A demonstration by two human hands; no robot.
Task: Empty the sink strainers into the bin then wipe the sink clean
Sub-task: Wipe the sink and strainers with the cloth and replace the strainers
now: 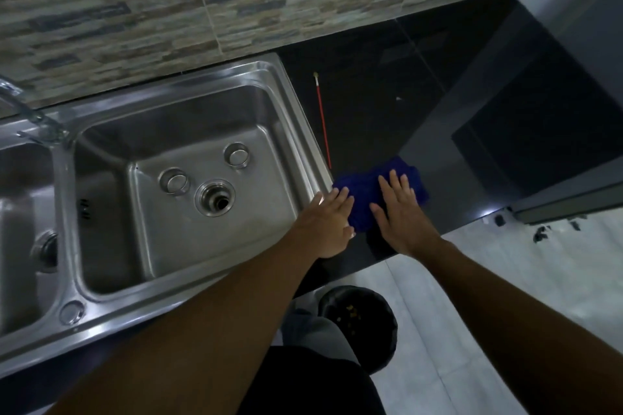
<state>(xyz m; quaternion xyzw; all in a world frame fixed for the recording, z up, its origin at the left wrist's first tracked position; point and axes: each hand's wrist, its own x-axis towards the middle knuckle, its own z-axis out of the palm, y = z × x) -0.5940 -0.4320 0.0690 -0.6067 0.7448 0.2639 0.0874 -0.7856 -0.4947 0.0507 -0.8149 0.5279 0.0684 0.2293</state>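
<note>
A blue cloth (pixel 365 190) lies on the black counter just right of the steel double sink (pixel 293 104). My right hand (pixel 397 212) lies flat on the cloth with fingers straight. My left hand (pixel 328 222) rests flat at the cloth's left edge, over the sink's right rim. Two round metal strainers (pixel 174 180) (pixel 237 154) stand loose on the floor of the right basin beside the open drain (pixel 215 199). A black bin (pixel 359 320) with scraps in it stands on the floor below the counter edge.
A thin red stick (pixel 323 121) lies on the black counter (pixel 387 104) behind the cloth. The tap (pixel 30 111) stands at the far left between basins. The left basin's drain (pixel 45 249) shows at the left edge. A grey appliance (pixel 573 111) fills the right.
</note>
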